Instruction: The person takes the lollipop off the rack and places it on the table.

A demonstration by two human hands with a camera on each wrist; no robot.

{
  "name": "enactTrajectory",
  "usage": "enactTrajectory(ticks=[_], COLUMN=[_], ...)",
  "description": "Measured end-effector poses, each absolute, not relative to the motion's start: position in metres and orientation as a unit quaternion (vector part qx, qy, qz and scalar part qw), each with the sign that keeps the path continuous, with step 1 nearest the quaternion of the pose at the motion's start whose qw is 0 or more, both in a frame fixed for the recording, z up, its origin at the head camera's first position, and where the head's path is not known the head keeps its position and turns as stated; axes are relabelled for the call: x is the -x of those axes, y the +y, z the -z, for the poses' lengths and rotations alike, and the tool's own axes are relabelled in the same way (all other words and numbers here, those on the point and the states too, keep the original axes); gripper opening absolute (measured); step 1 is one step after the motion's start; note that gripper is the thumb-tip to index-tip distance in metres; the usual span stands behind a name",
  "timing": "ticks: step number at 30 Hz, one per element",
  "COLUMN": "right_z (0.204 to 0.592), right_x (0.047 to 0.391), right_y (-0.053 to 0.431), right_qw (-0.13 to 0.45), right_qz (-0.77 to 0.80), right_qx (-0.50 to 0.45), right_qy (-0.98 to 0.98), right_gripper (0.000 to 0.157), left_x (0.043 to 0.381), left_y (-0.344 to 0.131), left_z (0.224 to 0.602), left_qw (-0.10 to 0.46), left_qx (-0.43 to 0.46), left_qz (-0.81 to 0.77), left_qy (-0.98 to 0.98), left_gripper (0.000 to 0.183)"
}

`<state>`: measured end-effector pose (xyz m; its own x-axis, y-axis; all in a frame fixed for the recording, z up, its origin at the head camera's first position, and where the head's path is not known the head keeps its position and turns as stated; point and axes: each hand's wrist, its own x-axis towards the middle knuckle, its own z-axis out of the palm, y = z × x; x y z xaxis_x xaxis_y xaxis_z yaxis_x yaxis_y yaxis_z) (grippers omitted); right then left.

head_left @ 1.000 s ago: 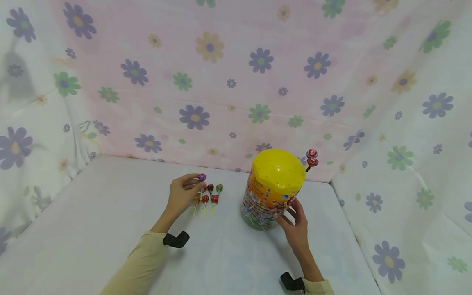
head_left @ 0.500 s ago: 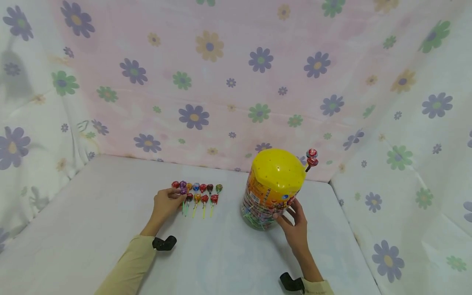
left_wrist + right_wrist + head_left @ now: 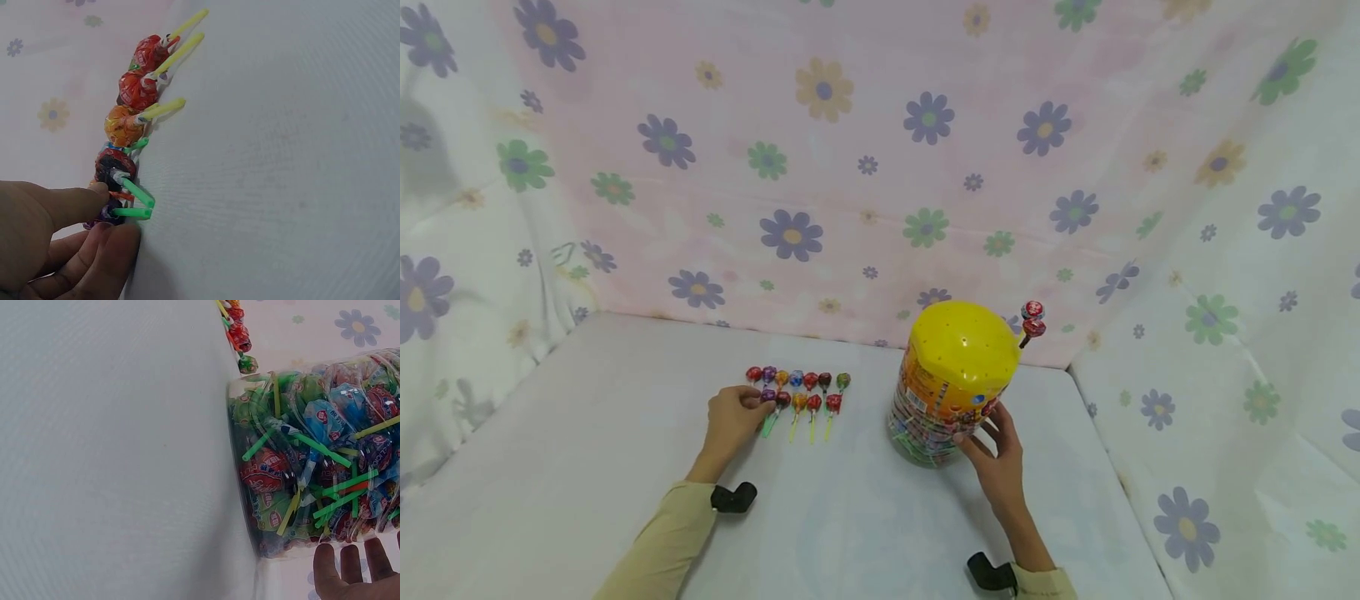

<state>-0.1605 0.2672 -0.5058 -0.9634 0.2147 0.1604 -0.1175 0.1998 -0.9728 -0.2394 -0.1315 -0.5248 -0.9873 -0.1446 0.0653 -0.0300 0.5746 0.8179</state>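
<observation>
My left hand pinches a purple lollipop between thumb and fingers, low over the white table at the left end of the front row. Its green stick points toward me, beside the green stick of a dark red lollipop. Behind lies a second row of lollipops, with a red one at its left end. My right hand rests against the right side of a big clear jar full of wrapped lollipops, thumb in front and fingers round the side. The jar has a yellow lid.
Two red lollipop heads stick out beside the lid on the right. The white table ends at a flowered cloth backdrop behind and on both sides. Black camera mounts sit on both wrists.
My left hand has carried the purple lollipop leftward and down to the front row's left end, uncovering more of both rows. My right hand has stayed on the jar.
</observation>
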Motion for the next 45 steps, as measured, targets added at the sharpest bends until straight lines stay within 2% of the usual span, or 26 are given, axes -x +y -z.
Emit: enactTrajectory(ticks=[6,18,36,45], right_z=[0.506,0.505,0.506,0.508], right_x=[0.161,0.16,0.16,0.161], right_y=[0.267,0.268,0.267,0.269], right_qw=[0.131,0.129,0.124,0.128], right_qz=[-0.631,-0.633,-0.636,-0.632], right_qx=[0.035,0.037,0.035,0.027], right_qy=[-0.764,-0.762,-0.761,-0.764], right_gripper=[0.079,0.08,0.08,0.078], left_x=[0.234,0.218,0.178,0.161], left_y=[-0.132,-0.114,-0.035,-0.001], left_z=[0.517,0.494,0.433,0.409], left_qw=[0.072,0.04,0.039,0.015], left_qx=[-0.041,0.085,0.223,0.288], left_qz=[0.452,0.574,0.604,0.609], left_qy=[-0.888,-0.813,-0.764,-0.738], left_gripper=[0.036,0.038,0.031,0.03])
